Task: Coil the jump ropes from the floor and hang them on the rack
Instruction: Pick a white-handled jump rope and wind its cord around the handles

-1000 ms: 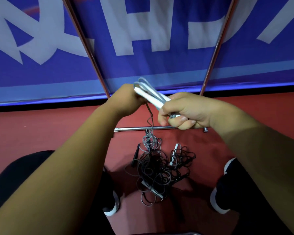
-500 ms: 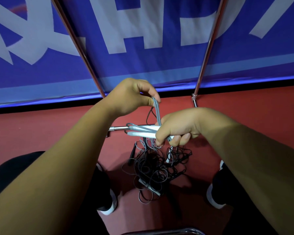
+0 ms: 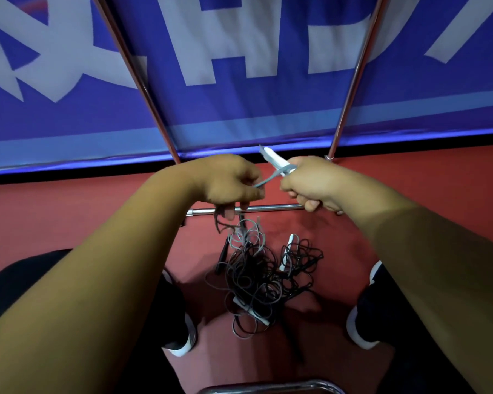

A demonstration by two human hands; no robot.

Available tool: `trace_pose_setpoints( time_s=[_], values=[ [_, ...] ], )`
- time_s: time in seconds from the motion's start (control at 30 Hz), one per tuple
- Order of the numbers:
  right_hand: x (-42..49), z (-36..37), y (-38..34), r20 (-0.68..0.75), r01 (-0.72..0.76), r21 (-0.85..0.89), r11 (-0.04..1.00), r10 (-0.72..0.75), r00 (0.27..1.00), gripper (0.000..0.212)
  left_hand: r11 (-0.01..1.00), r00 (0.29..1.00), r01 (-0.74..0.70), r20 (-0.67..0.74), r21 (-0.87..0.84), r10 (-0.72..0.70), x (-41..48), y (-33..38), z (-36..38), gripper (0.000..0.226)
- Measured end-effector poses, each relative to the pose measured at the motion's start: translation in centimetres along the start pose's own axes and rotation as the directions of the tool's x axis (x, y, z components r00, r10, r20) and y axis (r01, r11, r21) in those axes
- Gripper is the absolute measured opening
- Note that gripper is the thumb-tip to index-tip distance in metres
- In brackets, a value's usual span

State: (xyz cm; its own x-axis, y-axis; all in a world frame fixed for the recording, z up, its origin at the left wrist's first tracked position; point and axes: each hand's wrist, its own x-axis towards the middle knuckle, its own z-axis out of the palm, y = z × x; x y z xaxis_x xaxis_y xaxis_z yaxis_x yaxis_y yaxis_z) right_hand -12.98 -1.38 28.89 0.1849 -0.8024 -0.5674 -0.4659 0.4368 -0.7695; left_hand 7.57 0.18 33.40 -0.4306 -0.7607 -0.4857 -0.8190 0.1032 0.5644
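Jump ropes [image 3: 264,275] lie in a tangled heap of dark and grey cord on the red floor [image 3: 69,211] between the person's shoes [image 3: 182,342], with a few white handles and a black one poking out. One grey rope [image 3: 268,180] is partly raised from the heap. Its pair of white handles [image 3: 276,162] is clasped in the right hand [image 3: 310,183], fingers wrapped tight around them. A short stretch of cord runs across to the left hand [image 3: 225,183], which pinches it and has more strands gathered under its curled fingers. From there the rest of the rope trails down into the pile. Both hands hover just above the low crossbar [image 3: 273,207] of the rack [image 3: 353,81], whose slanting metal uprights rise in front of a blue banner [image 3: 239,109] with large pale lettering. By the look of it the job is barely begun: this first rope is only a turn or two into its coil, nothing hangs on the parts of the rack that show, and the heap remains to be untangled, coiled and hung.
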Motion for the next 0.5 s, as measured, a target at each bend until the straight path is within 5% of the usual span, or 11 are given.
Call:
trace_pose_setpoints(
  time_s=[0.17,0.27,0.33,0.5],
  values=[
    [-0.3,0.1,-1.0,0.043,0.082,0.164,0.983,-0.090,0.995,0.037,0.937,0.991,0.130,0.059,-0.323,-0.117,0.3,-0.8,0.9,0.021],
    [-1.3,-0.3,-2.3,0.153,0.051,0.370,0.928,-0.115,0.981,0.023,0.881,1.000,-0.012,-0.007,-0.473,0.010,0.3,-1.2,0.5,0.027],
    [-1.6,-1.2,-2.8,0.184,-0.001,0.490,0.872,-0.102,0.978,0.035,0.814,0.992,-0.124,-0.065,-0.567,0.106,0.1,-1.2,-0.2,0.031],
    [-1.6,-1.9,-3.0,0.172,-0.023,0.533,0.846,-0.082,0.982,0.045,0.759,0.958,-0.283,-0.140,-0.586,0.249,-0.3,-0.4,-1.1,0.042]
  ],
)
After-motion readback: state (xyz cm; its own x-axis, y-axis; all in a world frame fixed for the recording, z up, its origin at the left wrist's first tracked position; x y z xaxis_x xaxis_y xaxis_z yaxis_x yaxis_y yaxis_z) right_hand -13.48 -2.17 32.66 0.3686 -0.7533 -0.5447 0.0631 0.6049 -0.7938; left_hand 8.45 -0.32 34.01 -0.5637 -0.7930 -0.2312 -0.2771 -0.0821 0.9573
